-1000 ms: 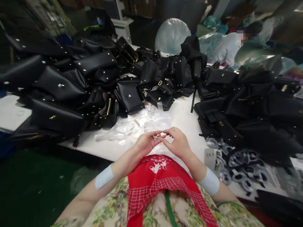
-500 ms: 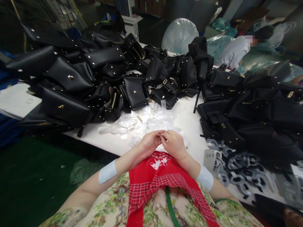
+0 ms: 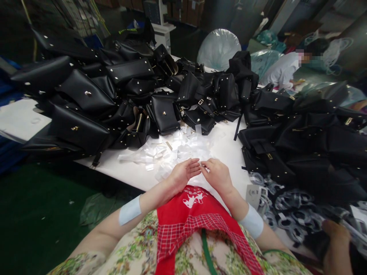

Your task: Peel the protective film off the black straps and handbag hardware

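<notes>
Drawn slightly apart since half a second earlier, a worker's left hand and right hand face each other at lower centre of the frame, while another person's arm reaches farther in at lower right. A tiny piece sits between them, at the right hand's pinched fingertips and just beside the left hand's fingers. The left palm lies open and turned upward, its fingers extended; the right hand bends inward, thumb and forefinger together on the piece. Both forearms angle in from the lower corners, above a red apron. Pale with a slight glint, the piece is too small for its shape to be made out. Clear plastic scraps litter the white table beyond the hands, at centre, and black bags pile across the frame from left to right.
</notes>
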Available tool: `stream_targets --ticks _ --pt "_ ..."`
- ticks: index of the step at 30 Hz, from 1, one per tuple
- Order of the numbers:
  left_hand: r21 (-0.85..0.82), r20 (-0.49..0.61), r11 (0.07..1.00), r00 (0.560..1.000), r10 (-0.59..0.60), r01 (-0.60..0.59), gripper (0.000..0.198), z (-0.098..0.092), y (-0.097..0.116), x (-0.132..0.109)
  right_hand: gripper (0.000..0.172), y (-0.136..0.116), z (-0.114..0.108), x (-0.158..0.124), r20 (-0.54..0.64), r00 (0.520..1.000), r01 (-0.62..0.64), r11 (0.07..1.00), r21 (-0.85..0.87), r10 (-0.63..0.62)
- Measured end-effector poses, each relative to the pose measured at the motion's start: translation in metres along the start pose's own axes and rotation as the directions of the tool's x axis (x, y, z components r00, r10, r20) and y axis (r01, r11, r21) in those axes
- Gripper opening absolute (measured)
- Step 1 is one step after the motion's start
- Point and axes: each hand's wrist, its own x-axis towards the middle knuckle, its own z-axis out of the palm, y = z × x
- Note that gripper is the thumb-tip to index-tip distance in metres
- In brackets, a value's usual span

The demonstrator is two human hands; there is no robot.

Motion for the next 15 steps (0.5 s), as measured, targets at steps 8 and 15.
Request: stream_targets --ticks 8,15 --pt "0.079 0.064 0.994 0.995 0.073 -0.077 0.022 -0.006 -0.003 0.003 0.014 0.011 0.006 0.004 0.022 0.990 -0.138 0.896 0.421 0.142" --pt "0.095 0.127 0.984 0.982 0.137 -0.149 0.030 -0.009 -0.016 0.010 0.013 -0.010 0.014 0.005 -0.041 0.998 -0.043 0.982 0.182 0.051"
